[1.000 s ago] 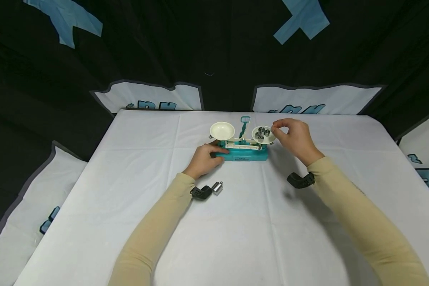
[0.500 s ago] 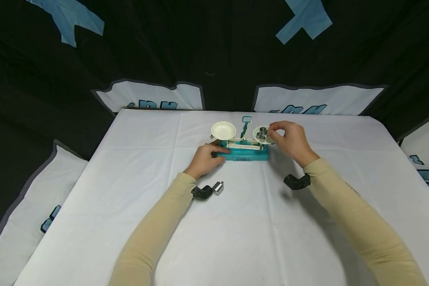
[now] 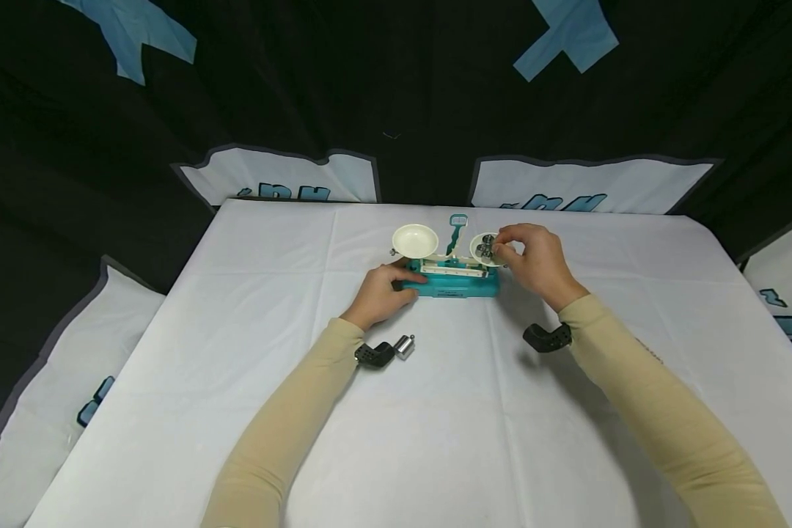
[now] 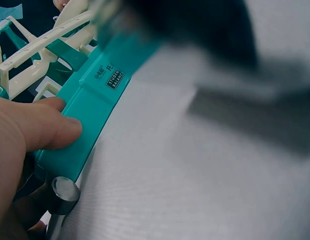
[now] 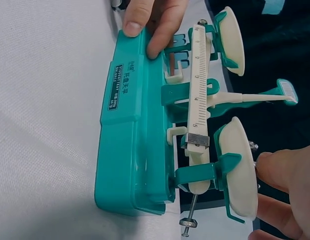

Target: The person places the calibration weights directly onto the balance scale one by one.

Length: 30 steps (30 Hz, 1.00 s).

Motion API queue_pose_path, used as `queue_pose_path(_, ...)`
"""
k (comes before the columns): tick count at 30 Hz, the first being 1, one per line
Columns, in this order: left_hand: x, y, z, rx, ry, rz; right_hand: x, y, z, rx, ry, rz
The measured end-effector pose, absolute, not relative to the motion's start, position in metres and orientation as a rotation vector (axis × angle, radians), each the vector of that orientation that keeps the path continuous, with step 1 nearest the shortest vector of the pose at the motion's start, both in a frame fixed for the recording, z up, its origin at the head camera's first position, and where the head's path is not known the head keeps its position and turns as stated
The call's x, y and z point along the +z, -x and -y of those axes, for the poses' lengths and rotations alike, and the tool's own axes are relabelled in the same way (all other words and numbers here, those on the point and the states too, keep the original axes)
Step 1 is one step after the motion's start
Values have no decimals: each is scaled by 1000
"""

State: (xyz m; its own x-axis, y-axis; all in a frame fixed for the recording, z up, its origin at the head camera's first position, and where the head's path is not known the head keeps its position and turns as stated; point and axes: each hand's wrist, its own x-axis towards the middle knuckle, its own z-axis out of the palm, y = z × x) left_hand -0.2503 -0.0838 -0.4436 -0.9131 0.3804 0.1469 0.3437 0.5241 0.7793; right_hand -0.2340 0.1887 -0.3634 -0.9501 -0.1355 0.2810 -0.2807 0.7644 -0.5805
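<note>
Tray balance (image 3: 450,286): stands upright on the worktop (image 3: 449,425), toward its far edge, roughly midway between the side edges.
Right pan (image 5: 238,170): sits over the balance's right end and carries a cluster of small metal weights (image 3: 488,240).
Right hand (image 3: 534,260): thumb and forefinger are close together at the pan's outer rim, apparently pinching one weight; the pan wall hides part of the contact.
Left hand (image 3: 379,293): grips the balance's left end, thumb toward the front, forefinger farther back.
Crowding risk: the weights stand close together; a fingertip brushing one could topple a neighbour or push it over the rim.
Pan risk: downward pressure on the rim could tip the right pan or swing the pointer (image 3: 452,238).
Base risk: a shift of the left hand could slide the balance on the cloth.
Head view only: the weights' layout inside the right pan, and a larger metal cylinder (image 3: 405,347) on the worktop, in front of the balance's left front corner.
Right wrist view only: the metal rider (image 5: 197,140) near the right end of the graduated beam (image 5: 198,80), read clearly, and the adjusting nut (image 5: 188,223) below the pan.
Left wrist view: a round metal end (image 4: 65,189) just beside the balance's left end, which the hand covers in the head view.
</note>
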Motion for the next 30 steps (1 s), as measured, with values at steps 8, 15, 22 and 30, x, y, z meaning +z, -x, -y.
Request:
queue_pose_path(8,-443,250,83,1370,-648,-2706,-365,233,-189,946,-313,2744)
queue_pose_path(15,-443,249,83,1381,-645,-2698,-370,233,-191,922,-321,2736)
queue_pose_path(22,-444,251,83,1375,-642,-2709,-368,232,-190,926,-311,2747)
queue_pose_path(30,-444,251,84,1376,-642,-2698,-368,232,-192,957,-310,2728)
